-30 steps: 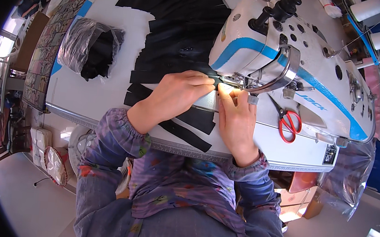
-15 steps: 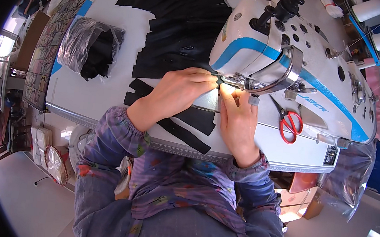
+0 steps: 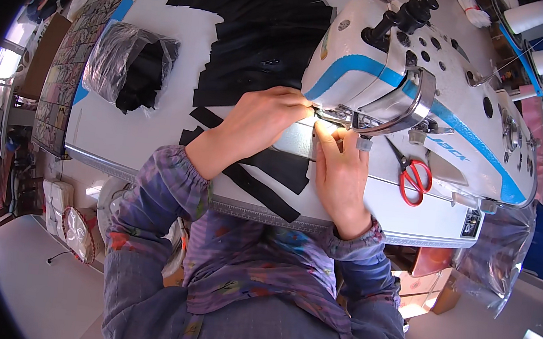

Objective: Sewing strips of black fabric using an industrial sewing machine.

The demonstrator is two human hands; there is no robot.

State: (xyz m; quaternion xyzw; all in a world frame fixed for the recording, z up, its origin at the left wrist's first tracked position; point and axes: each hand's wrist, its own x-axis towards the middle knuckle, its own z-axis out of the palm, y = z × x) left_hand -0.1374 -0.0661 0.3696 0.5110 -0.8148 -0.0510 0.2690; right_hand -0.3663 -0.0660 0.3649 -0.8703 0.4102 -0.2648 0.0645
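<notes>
Beneath the head of a white and blue sewing machine [image 3: 354, 79], my two hands meet with their fingertips almost touching. My left hand [image 3: 264, 121] is closed in a pinch just left of the presser foot. My right hand [image 3: 340, 173] pinches with thumb and forefinger right beside it. A small bit of black fabric seems to lie between the fingertips, mostly hidden by them. Black fabric strips [image 3: 262, 194] lie on the table under and in front of my left wrist. Beyond that hand spreads a big stack of black fabric pieces [image 3: 252, 42].
Red-handled scissors [image 3: 415, 183] lie on the table right of my right hand. A clear plastic bag [image 3: 107, 63] with black pieces sits at the left. White thread cones [image 3: 529, 16] stand at the far right. A ruler tape [image 3: 260, 215] follows the table's front edge.
Both hands stay at the presser foot. My left fingertips have shifted slightly, and less dark fabric shows between the hands. The strips by my left wrist have moved a little to the right.
</notes>
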